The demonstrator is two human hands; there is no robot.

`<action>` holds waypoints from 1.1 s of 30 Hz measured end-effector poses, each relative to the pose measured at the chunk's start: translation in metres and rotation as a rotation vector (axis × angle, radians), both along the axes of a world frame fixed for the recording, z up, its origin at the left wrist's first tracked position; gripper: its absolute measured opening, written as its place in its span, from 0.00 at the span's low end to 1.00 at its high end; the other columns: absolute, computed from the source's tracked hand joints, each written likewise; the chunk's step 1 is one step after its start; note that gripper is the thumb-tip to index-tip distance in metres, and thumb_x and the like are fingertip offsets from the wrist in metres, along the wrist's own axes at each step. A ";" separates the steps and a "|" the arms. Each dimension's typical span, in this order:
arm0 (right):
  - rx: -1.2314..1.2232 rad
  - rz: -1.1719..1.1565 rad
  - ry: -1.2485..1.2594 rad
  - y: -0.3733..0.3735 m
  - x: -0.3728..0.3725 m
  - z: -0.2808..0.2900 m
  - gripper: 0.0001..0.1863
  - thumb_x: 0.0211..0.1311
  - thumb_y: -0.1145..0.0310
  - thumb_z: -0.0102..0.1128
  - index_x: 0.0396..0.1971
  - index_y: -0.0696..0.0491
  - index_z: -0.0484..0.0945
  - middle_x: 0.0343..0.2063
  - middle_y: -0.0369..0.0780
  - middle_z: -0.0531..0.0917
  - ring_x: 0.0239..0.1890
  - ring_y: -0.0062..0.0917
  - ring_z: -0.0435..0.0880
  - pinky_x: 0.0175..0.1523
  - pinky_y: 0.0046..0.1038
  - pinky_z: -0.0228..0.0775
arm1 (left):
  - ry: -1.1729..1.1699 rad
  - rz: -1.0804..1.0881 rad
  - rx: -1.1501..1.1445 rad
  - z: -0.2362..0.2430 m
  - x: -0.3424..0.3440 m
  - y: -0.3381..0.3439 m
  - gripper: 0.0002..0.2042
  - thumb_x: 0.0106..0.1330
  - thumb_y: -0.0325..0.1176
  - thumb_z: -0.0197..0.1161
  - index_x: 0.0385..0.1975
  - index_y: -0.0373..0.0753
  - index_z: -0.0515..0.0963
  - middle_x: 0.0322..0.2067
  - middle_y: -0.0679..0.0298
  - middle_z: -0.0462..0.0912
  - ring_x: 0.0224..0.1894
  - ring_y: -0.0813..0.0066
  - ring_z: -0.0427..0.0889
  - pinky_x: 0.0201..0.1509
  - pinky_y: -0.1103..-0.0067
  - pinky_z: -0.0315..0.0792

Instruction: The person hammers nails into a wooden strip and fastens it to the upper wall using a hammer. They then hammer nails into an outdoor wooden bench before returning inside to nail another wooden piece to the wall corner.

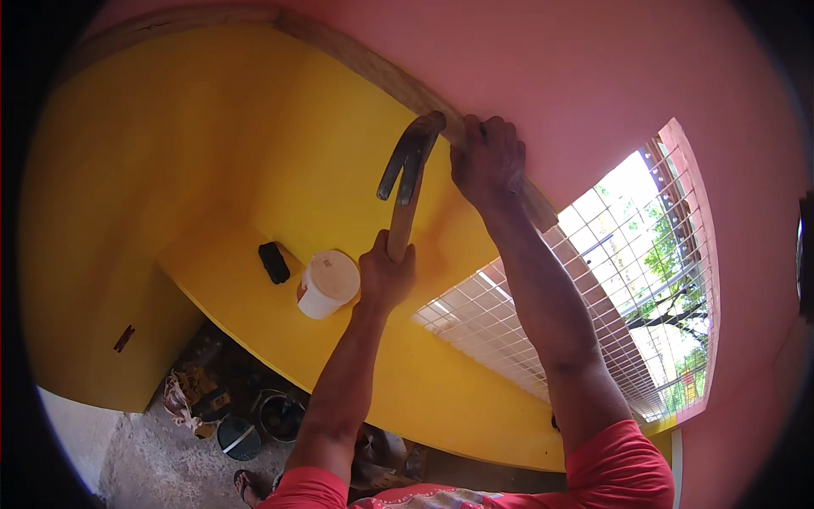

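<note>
My left hand (388, 270) is wrapped round the wooden handle of a claw hammer (410, 161). The dark claw points down toward the lower left, and the striking face lies against or very near a long wooden strip (365, 61). That strip runs slantwise along the join between the yellow panel (331, 127) and the pink wall (585, 76). Just right of the hammer head, my right hand (492, 161) is closed over the strip with its fingers bent. Whether a nail is pinched under those fingers cannot be seen.
On the yellow shelf (475, 416) stand a white lidded tub (329, 284) and a small black object (274, 263). A window with a wire grid (670, 254) is at the right. Below, a dark green bucket (238, 438) and bags (193, 394) sit on the floor.
</note>
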State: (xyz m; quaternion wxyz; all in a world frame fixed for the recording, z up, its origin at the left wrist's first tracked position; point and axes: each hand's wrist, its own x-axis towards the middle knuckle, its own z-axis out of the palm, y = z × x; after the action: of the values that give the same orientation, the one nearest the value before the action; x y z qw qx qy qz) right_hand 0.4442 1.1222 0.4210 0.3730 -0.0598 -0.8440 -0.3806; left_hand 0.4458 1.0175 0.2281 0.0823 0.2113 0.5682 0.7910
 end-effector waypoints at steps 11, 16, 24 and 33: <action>-0.016 0.007 0.009 -0.002 -0.004 -0.002 0.15 0.49 0.66 0.64 0.38 0.51 0.74 0.36 0.39 0.72 0.42 0.33 0.73 0.42 0.40 0.68 | 0.121 0.221 0.114 -0.030 0.015 0.003 0.08 0.62 0.32 0.61 0.28 0.36 0.69 0.23 0.57 0.77 0.25 0.63 0.78 0.30 0.76 0.71; 0.007 -0.006 0.014 0.009 0.000 0.001 0.20 0.47 0.64 0.67 0.42 0.50 0.75 0.35 0.40 0.71 0.41 0.34 0.74 0.39 0.40 0.70 | 0.006 0.042 -0.005 0.007 0.011 -0.023 0.11 0.61 0.34 0.62 0.25 0.35 0.69 0.15 0.58 0.73 0.21 0.56 0.77 0.31 0.73 0.73; -0.007 0.046 0.004 -0.007 -0.005 0.000 0.20 0.47 0.64 0.66 0.43 0.50 0.75 0.35 0.40 0.71 0.40 0.35 0.74 0.38 0.40 0.70 | 0.071 0.289 0.383 0.002 0.023 -0.036 0.12 0.60 0.36 0.63 0.32 0.32 0.72 0.28 0.50 0.82 0.35 0.57 0.84 0.39 0.68 0.74; -0.018 -0.056 -0.016 0.008 0.002 0.003 0.20 0.48 0.64 0.66 0.43 0.50 0.75 0.36 0.40 0.71 0.41 0.34 0.74 0.40 0.41 0.71 | 0.519 0.403 0.099 0.027 0.025 -0.094 0.11 0.60 0.35 0.61 0.35 0.34 0.74 0.29 0.56 0.80 0.35 0.61 0.80 0.42 0.72 0.72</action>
State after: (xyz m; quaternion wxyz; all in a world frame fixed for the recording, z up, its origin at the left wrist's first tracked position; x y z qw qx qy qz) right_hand 0.4465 1.1299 0.4236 0.3551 -0.0836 -0.8483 -0.3839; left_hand 0.4713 0.9239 0.2555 -0.2337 0.2931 0.5615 0.7377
